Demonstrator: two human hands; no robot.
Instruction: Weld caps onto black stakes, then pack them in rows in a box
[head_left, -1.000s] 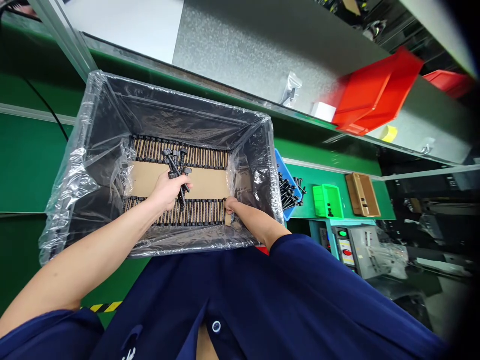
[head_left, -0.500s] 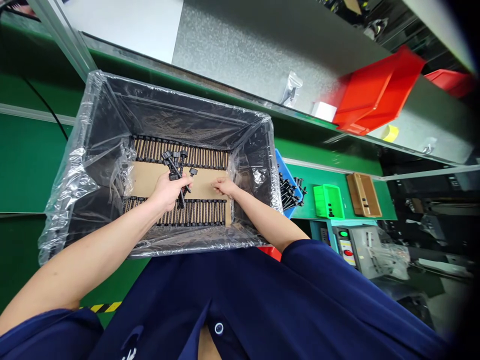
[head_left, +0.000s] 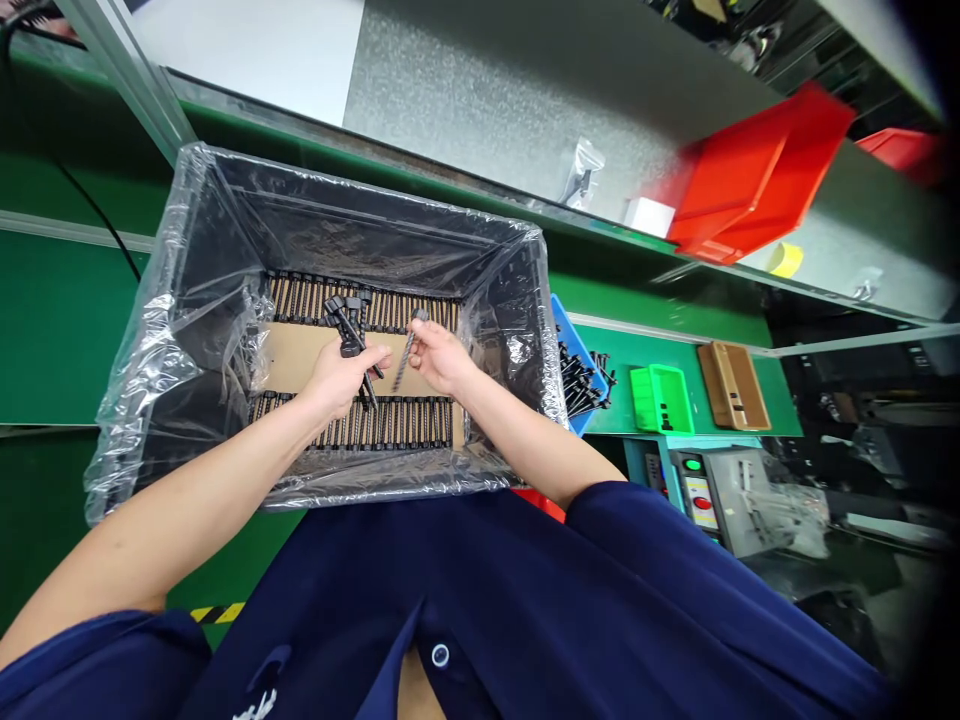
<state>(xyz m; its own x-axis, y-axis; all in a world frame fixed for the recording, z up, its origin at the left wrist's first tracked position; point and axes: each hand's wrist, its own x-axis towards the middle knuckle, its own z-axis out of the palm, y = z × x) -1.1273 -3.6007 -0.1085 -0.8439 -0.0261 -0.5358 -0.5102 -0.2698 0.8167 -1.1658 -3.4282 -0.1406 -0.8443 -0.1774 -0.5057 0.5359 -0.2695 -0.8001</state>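
Note:
A black crate lined with a clear plastic bag (head_left: 187,300) stands in front of me on the green table. On its bottom lies brown cardboard (head_left: 296,355) with two rows of black bolts (head_left: 405,422) laid side by side, one far and one near. My left hand (head_left: 337,380) is inside the crate, closed round a bundle of black bolts (head_left: 346,325) whose heads stick up. My right hand (head_left: 439,355) is beside it, pinching a single black bolt (head_left: 405,350) above the cardboard.
A blue bin (head_left: 574,350) with more black bolts (head_left: 585,385) sits right of the crate. Further right are a green tray (head_left: 660,400), a brown box (head_left: 731,385) and a control box with buttons (head_left: 694,490). A red bin (head_left: 757,175) and a white packet (head_left: 649,215) rest on the grey shelf.
My right hand has risen from the near row at the crate's right end toward the left hand and now holds one bolt taken from the bundle.

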